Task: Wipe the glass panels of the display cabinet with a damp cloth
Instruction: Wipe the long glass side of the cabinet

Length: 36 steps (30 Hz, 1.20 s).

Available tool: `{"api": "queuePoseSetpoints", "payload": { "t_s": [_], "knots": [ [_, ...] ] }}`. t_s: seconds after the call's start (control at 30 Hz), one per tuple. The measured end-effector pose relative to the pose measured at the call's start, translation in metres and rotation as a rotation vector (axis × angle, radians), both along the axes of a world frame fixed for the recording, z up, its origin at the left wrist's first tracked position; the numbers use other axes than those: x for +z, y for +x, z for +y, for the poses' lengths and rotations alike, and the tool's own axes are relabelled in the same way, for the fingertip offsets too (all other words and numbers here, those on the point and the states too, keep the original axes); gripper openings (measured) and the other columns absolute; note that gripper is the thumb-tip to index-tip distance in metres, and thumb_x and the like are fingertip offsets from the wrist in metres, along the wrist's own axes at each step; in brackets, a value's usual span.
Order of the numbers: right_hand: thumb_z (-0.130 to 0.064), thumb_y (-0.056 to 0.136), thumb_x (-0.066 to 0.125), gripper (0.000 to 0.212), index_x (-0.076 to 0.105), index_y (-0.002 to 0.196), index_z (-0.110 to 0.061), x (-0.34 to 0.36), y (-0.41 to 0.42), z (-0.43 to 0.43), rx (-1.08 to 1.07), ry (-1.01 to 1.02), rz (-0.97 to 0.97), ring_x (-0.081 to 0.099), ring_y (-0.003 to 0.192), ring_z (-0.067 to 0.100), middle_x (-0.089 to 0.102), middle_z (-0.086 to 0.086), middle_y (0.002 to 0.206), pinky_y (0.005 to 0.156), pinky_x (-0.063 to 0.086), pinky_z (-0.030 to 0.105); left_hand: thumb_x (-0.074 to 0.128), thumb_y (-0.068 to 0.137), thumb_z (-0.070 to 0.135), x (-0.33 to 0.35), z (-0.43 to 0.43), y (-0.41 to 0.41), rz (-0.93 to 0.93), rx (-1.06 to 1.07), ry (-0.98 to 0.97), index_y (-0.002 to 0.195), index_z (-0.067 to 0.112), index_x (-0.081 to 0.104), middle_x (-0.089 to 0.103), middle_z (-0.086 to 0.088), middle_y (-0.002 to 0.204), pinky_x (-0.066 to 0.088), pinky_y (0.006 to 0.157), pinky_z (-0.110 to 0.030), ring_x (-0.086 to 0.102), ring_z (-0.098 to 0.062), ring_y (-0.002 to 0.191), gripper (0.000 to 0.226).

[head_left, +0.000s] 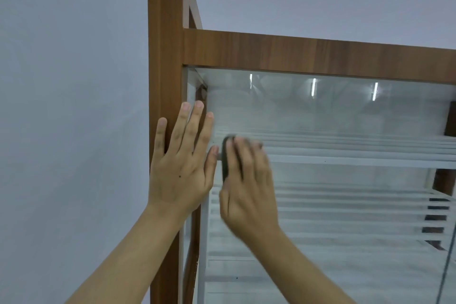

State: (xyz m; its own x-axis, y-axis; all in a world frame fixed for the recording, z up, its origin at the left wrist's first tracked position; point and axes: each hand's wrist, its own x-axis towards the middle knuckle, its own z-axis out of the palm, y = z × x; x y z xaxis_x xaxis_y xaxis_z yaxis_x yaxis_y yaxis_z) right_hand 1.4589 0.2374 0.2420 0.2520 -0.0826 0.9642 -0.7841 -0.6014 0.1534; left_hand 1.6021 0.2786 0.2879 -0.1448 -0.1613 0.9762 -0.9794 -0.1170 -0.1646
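A tall wooden post (165,32) stands at the corner of the cabinet. It is brown and goes up past the top of the cabinet.

The left hand (182,170) lies flat, partly on the post. Its fingers are straight and spread a little. The little finger is on the wood. The other fingers reach over the edge of the post onto the glass (345,111). This hand holds nothing.

The right hand (246,187) is just to the right of the post, close beside the left hand. It holds a dark cloth (225,158) and presses it on the glass. The fingers lie over the cloth and bend around it a bit. The hand looks blurry, so the thumb is hard to see. Only a small dark part of the cloth peeks out by the fingers.

The glass starts at the post and goes off to the right. It looks cloudy and streaky. Three small bright lights (313,87) shine in the glass, up high and to the right of the post.

A brown wooden beam (296,54) joins the post and runs to the right along the top of the glass.

Behind the glass, to the right of the post, there are white shelves (345,161).

A plain pale wall (74,81) is to the left of the post and behind it.
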Motion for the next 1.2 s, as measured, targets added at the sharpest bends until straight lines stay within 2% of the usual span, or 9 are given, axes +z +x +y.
{"api": "queuePoseSetpoints", "payload": {
  "t_s": [0.1, 0.3, 0.47, 0.53, 0.73, 0.87, 0.97, 1.13, 1.2],
  "knots": [
    [-0.020, 0.093, 0.042, 0.066, 0.029, 0.156, -0.004, -0.031, -0.038, -0.006, -0.031, -0.026, 0.159, 0.020, 0.155, 0.030, 0.024, 0.012, 0.165, 0.127, 0.018, 0.046, 0.038, 0.108, 0.035, -0.001, -0.001, 0.000, 0.009, 0.002, 0.010, 0.161, 0.010, 0.027, 0.016, -0.012, 0.170, 0.007, 0.128, -0.054, 0.009, -0.027, 0.159, 0.060],
    [-0.017, 0.097, 0.038, 0.062, 0.031, 0.156, 0.002, 0.080, -0.009, -0.004, 0.005, 0.054, -0.328, 0.025, 0.150, 0.036, 0.031, 0.020, 0.161, 0.125, 0.022, 0.052, 0.040, 0.107, 0.035, -0.001, 0.000, -0.001, 0.020, -0.007, 0.006, 0.161, 0.010, 0.028, 0.017, -0.011, 0.170, 0.008, 0.128, -0.054, 0.009, -0.027, 0.159, 0.061],
    [-0.021, 0.094, 0.041, 0.068, 0.024, 0.158, -0.004, -0.030, -0.017, 0.000, -0.022, -0.011, 0.112, 0.017, 0.156, 0.030, 0.018, 0.013, 0.167, 0.128, 0.015, 0.046, 0.041, 0.105, 0.035, 0.001, 0.000, 0.000, 0.019, -0.027, 0.006, 0.160, 0.011, 0.030, 0.019, -0.011, 0.170, 0.009, 0.128, -0.053, 0.011, -0.027, 0.159, 0.061],
    [-0.021, 0.091, 0.043, 0.068, 0.028, 0.156, -0.005, -0.034, -0.042, -0.008, -0.019, -0.025, 0.145, 0.021, 0.153, 0.029, 0.023, 0.011, 0.165, 0.127, 0.016, 0.045, 0.039, 0.106, 0.036, 0.000, 0.000, -0.002, 0.027, -0.016, 0.010, 0.160, 0.011, 0.030, 0.019, -0.011, 0.170, 0.008, 0.128, -0.054, 0.010, -0.027, 0.159, 0.061],
    [-0.017, 0.094, 0.038, 0.063, 0.035, 0.154, 0.002, 0.084, -0.008, -0.002, 0.057, 0.049, -0.268, 0.027, 0.149, 0.036, 0.036, 0.021, 0.158, 0.123, 0.025, 0.053, 0.037, 0.107, 0.034, 0.002, 0.002, -0.005, 0.020, -0.043, -0.003, 0.160, 0.010, 0.030, 0.021, -0.011, 0.169, 0.007, 0.128, -0.052, 0.013, -0.026, 0.158, 0.059],
    [-0.022, 0.098, 0.040, 0.065, 0.029, 0.158, 0.000, 0.015, 0.007, 0.000, 0.027, -0.033, 0.080, 0.019, 0.156, 0.035, 0.022, 0.019, 0.166, 0.127, 0.018, 0.051, 0.041, 0.104, 0.018, -0.002, 0.011, 0.012, 0.044, -0.197, -0.009, 0.159, 0.003, 0.029, 0.021, -0.013, 0.169, 0.012, 0.129, -0.046, 0.013, -0.026, 0.158, 0.057],
    [-0.024, 0.090, 0.046, 0.071, 0.031, 0.157, -0.004, -0.014, -0.011, -0.004, -0.008, -0.097, 0.311, 0.024, 0.154, 0.031, 0.022, 0.013, 0.166, 0.127, 0.018, 0.046, 0.037, 0.103, 0.016, -0.006, 0.015, 0.024, 0.067, -0.219, -0.010, 0.158, -0.001, 0.026, 0.019, -0.016, 0.169, 0.013, 0.129, -0.045, 0.012, -0.030, 0.158, 0.059],
    [-0.017, 0.095, 0.040, 0.063, 0.036, 0.155, 0.001, 0.090, 0.019, 0.002, 0.024, -0.054, -0.099, 0.028, 0.150, 0.033, 0.037, 0.020, 0.159, 0.126, 0.021, 0.049, 0.038, 0.102, 0.015, -0.006, 0.012, 0.026, 0.089, -0.279, -0.018, 0.159, -0.001, 0.024, 0.020, -0.016, 0.169, 0.012, 0.129, -0.041, 0.013, -0.028, 0.158, 0.060],
    [-0.017, 0.096, 0.039, 0.063, 0.034, 0.156, 0.001, 0.092, 0.031, 0.005, 0.029, -0.046, -0.119, 0.026, 0.152, 0.034, 0.035, 0.021, 0.161, 0.127, 0.020, 0.050, 0.039, 0.102, 0.014, -0.006, 0.012, 0.029, 0.095, -0.300, -0.019, 0.159, -0.001, 0.024, 0.020, -0.015, 0.169, 0.012, 0.129, -0.040, 0.014, -0.026, 0.158, 0.060]
  ]
}}
